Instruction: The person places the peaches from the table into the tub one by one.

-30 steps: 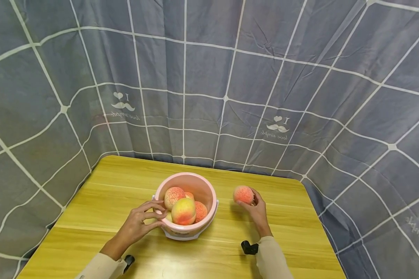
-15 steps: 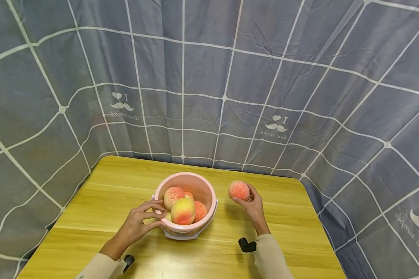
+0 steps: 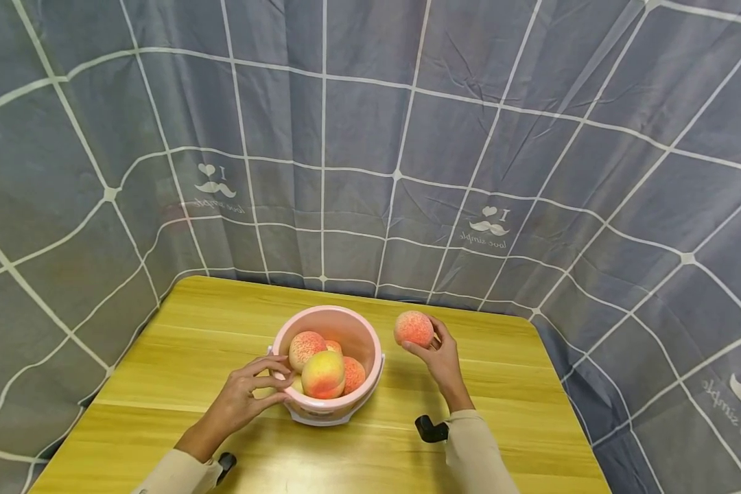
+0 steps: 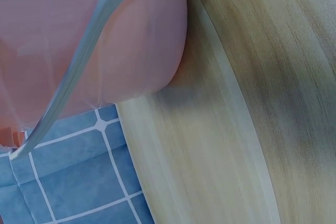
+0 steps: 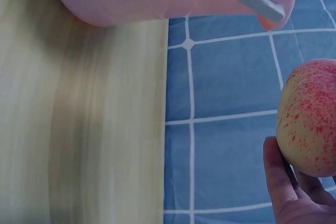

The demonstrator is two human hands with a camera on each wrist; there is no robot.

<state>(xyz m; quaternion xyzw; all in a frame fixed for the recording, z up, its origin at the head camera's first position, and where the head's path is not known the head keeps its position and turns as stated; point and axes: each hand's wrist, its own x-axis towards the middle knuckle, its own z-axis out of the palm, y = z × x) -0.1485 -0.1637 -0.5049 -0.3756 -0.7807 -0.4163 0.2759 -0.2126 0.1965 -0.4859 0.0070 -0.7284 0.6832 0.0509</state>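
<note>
A pink bucket (image 3: 355,335) stands upright on the table with several peaches in it. On top lies a yellow-and-red peach (image 3: 324,375), which partly hides the others. My left hand (image 3: 241,392) grips the bucket's left rim, fingers over the edge and thumb outside. To the right of the bucket, my right hand (image 3: 441,362) holds a pink speckled peach (image 3: 414,328) above the table. In the right wrist view this peach (image 5: 312,119) is at the right edge, with fingers (image 5: 278,174) under it. The left hand is hidden in the left wrist view.
The wooden table (image 3: 500,384) carries the bucket. A pale handle (image 4: 79,69) hangs along the bucket's side. Grey-blue curtains (image 3: 358,137) with white grid lines surround the table. Black mounts (image 3: 431,429) sit at both wrists.
My right hand has moved left and slightly away from me with the peach, closer to the bucket. The left hand stays on the rim, and the bucket has not moved.
</note>
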